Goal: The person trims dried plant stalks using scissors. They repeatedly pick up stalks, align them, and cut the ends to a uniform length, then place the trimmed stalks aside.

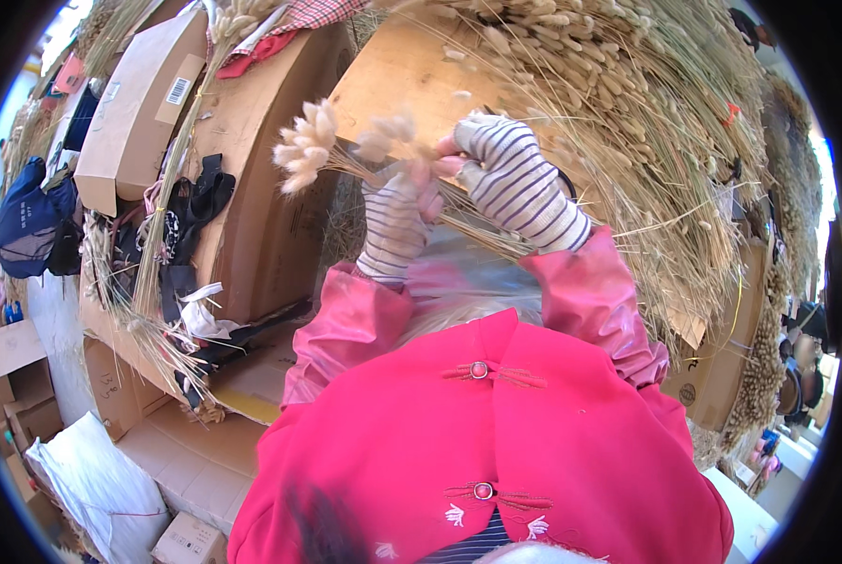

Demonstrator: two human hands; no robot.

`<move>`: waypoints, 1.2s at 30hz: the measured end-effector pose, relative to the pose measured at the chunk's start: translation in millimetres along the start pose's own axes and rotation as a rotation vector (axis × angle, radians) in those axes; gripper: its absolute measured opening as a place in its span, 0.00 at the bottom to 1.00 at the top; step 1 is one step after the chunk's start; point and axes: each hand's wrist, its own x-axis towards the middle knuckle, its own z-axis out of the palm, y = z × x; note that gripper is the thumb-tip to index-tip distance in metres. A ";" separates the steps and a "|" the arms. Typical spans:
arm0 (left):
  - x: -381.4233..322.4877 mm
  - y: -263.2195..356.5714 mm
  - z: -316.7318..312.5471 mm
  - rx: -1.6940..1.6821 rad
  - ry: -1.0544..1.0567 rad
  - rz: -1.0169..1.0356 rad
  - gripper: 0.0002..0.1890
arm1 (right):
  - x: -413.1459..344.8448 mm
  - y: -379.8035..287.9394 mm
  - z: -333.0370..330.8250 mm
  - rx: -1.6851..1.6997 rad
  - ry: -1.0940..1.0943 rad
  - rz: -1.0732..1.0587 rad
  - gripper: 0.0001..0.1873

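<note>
Both hands wear striped fingerless gloves and meet over the near edge of a wooden board [392, 70]. My left hand [399, 218] is closed around the stems of a small bunch of dried bunny-tail grass [308, 148], its fluffy heads pointing left. Beside it, my right hand [505, 176] has its thumb and fingertips together at some blurred grass heads [385, 134] above the left hand; whether it pinches a stem is unclear. The bunch's stems run down to the right beneath the right hand.
A large heap of dried bunny-tail grass [604, 92] covers the board's right side. Cardboard boxes [142, 106] stand at the left, with black straps [209, 190] and a tied grass bundle [156, 233] on one. A white sack [100, 479] lies at the lower left.
</note>
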 end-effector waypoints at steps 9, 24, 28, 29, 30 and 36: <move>2.3 -10.9 7.8 0.033 -0.158 0.024 0.09 | 5.5 -3.8 10.9 0.219 0.198 0.311 0.05; 0.7 2.7 -18.1 0.150 0.352 0.151 0.13 | -69.4 74.5 -51.9 -0.593 -0.186 0.787 0.10; -3.2 13.6 -35.1 0.177 0.387 0.201 0.13 | -105.4 107.8 -91.7 -0.912 0.037 0.829 0.16; -2.6 14.5 -38.9 0.152 0.408 0.209 0.14 | -110.5 112.3 -98.0 -0.926 0.075 0.729 0.15; -1.9 13.9 -41.8 0.132 0.418 0.222 0.13 | -113.1 116.0 -99.3 -0.845 0.074 0.735 0.15; 0.7 4.3 -38.4 0.225 0.409 0.156 0.14 | -97.8 101.4 -88.1 -0.372 0.078 0.708 0.13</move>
